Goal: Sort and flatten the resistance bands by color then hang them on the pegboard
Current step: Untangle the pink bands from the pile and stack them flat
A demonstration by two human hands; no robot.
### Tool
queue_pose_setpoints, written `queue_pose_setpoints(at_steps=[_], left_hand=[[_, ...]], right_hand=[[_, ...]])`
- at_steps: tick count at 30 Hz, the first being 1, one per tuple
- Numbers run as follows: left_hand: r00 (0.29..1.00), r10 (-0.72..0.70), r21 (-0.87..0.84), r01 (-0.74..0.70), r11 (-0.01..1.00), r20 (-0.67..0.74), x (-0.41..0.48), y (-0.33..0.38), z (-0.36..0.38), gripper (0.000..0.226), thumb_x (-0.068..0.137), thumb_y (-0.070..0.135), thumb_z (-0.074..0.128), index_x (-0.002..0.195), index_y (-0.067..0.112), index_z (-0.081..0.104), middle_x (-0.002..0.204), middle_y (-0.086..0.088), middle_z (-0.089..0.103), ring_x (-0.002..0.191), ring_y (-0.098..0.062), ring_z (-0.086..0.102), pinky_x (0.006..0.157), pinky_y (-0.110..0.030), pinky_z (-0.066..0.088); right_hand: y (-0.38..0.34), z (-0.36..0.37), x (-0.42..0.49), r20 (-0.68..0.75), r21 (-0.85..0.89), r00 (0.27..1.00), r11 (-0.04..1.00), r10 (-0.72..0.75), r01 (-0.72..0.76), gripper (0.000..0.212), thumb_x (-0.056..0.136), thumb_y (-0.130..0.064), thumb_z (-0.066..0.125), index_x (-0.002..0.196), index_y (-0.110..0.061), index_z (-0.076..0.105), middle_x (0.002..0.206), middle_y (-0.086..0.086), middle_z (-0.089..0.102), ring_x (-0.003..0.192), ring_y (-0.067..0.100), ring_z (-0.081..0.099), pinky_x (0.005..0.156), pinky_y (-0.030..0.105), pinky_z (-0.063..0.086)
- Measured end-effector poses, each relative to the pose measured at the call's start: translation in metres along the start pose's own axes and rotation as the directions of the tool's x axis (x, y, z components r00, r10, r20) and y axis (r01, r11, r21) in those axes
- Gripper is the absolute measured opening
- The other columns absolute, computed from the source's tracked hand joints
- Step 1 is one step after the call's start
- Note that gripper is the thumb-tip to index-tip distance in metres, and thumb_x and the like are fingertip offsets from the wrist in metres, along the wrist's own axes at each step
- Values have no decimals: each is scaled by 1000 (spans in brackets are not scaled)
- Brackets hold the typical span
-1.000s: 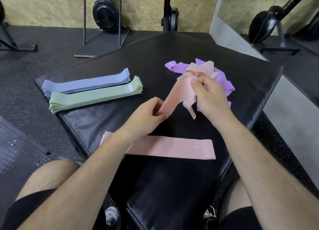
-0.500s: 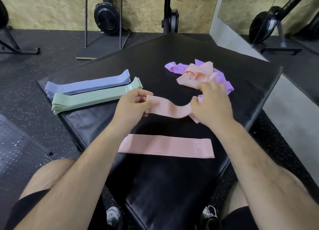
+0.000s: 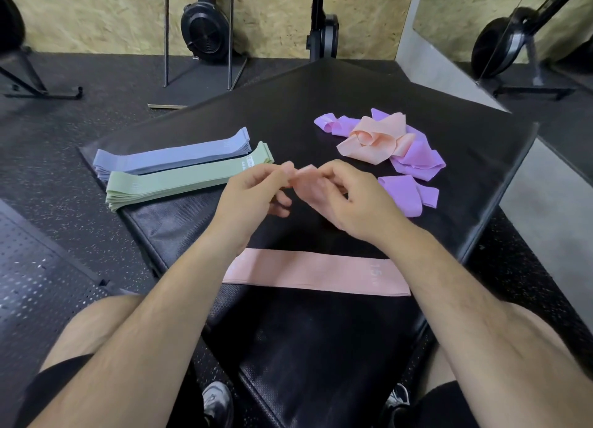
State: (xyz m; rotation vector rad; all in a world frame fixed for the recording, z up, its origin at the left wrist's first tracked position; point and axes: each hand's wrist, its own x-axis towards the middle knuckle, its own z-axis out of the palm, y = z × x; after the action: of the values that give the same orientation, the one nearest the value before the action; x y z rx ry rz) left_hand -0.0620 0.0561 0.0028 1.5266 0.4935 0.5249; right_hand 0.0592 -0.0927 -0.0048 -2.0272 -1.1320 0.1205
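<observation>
My left hand (image 3: pixel 253 193) and my right hand (image 3: pixel 346 199) meet above the middle of the black mat (image 3: pixel 449 113), both pinching a bunched pink band (image 3: pixel 303 174) that is blurred and mostly hidden by my fingers. A flattened pink band (image 3: pixel 316 272) lies on the mat just below my wrists. At the left sit a flat stack of blue bands (image 3: pixel 173 155) and a flat stack of green bands (image 3: pixel 189 177). At the back right lies a crumpled pink band (image 3: pixel 373 142) on top of tangled purple bands (image 3: pixel 414 161).
A perforated black pegboard (image 3: pixel 41 283) lies on the rubber floor at the left. Gym machines (image 3: pixel 205 33) and stands line the chipboard wall behind the mat. A mirror (image 3: pixel 513 26) is at the right. My knees and shoes are below the mat's near edge.
The pink band was stretched between my hands half a second ago. Now my hands have come together and the band is bunched up between my fingertips.
</observation>
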Motion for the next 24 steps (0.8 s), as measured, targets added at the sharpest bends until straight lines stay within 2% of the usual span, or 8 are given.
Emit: queue_pose_setpoints(at_steps=[3,5,10,12,15,19,22,24], left_hand=[[975,222,298,-220,929,27,-2,-4,-2,12,94,43,66,86,40,74,91,14,63,81,-13,56,73,-22,52],[953,289,369,-304,879,95,-4,-4,0,7,92,38,70,98,35,72,98,10,66,83,-6,57,75,-13,45],[965,251,298,-263,918,78,-7,-2,4,4,96,19,66,95,19,70,71,13,63,61,0,53,60,-13,42],[972,227,288,-233,929,55,-7,-1,3,4,96,19,66,93,18,69,72,4,64,60,-5,52,59,-19,45],[980,184,263,-198,944,76,-8,-1,3,5,95,24,67,95,19,68,88,-7,69,68,-7,55,59,-24,49],[975,218,251,-223,942,49,-12,1,2,11,96,26,66,88,20,67,75,1,66,63,-8,54,57,-25,49],[979,203,208,-197,958,-3,-13,3,-3,13,96,24,67,83,18,66,71,6,63,63,-10,54,59,-27,50],[984,178,174,-170,970,-30,-15,5,-7,16,95,24,68,80,19,64,71,5,63,62,-12,54,59,-28,49]], right_hand=[[-3,-2,0,-16,26,1000,1000,-8,8,12,105,-28,50,108,-28,61,93,-16,68,86,5,63,76,40,55],[-5,-2,1,3,35,1000,999,-14,14,12,105,-27,50,108,-27,62,91,-17,66,83,1,60,72,30,51],[-10,-2,0,54,41,998,999,-13,11,15,104,-38,53,114,-29,60,88,-15,64,81,2,60,73,28,50],[-10,-3,0,82,50,996,998,23,-27,19,101,-47,56,114,-33,60,83,-14,62,75,2,57,70,30,50],[-11,-6,-2,90,5,996,1000,10,-11,18,101,-46,55,103,-31,64,88,-14,65,81,4,59,76,39,54],[-18,-9,-3,94,-18,995,999,-28,29,17,103,-41,54,100,-27,64,93,-14,65,90,5,59,80,38,53],[-22,-11,-6,141,-11,989,999,42,-41,18,97,-49,60,106,-34,58,98,-17,64,89,3,59,78,31,52],[-22,-12,-7,140,-46,987,996,76,-71,16,97,-50,60,103,-35,58,96,-17,64,89,4,60,79,36,54]])
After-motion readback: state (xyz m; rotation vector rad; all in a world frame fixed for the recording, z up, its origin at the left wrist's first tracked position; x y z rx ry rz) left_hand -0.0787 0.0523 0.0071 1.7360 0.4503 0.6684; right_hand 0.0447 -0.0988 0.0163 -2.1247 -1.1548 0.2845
